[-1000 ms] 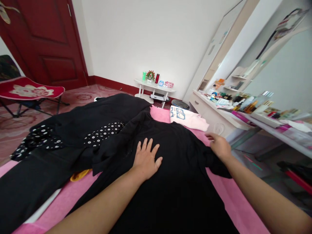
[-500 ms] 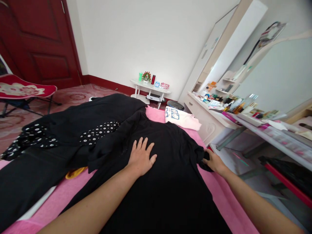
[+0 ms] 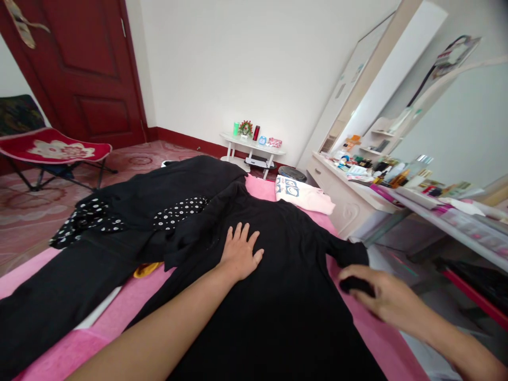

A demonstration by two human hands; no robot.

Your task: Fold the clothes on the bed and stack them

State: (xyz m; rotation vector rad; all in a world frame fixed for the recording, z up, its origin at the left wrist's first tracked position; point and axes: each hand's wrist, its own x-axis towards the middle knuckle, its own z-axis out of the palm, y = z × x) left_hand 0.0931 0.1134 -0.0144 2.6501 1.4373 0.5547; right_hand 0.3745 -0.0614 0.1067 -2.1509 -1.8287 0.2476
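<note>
A black short-sleeved garment point(image 3: 286, 296) lies spread out in front of me, its neckline at the far end. My left hand point(image 3: 241, 253) rests flat on its upper part, fingers spread. Off the garment's right edge, my right hand point(image 3: 373, 291) is curled around a small black object point(image 3: 357, 286) whose kind I cannot make out. The right sleeve point(image 3: 351, 253) lies stretched outward just beyond that hand. More black clothing point(image 3: 174, 180) is heaped on the left, with white-dotted black fabric point(image 3: 180, 212) among it.
Pink bedding point(image 3: 107, 312) lies under the clothes. A folded white garment point(image 3: 304, 194) sits at the far end, and a yellow piece point(image 3: 147, 270) peeks out at left. A cluttered dressing table point(image 3: 345, 206) stands close on the right. A red folding chair point(image 3: 59, 148) stands left.
My right hand has left the sleeve and come slightly nearer with the small black object. The sleeve now lies straighter outward. My left hand stays flat; the view has turned a little left.
</note>
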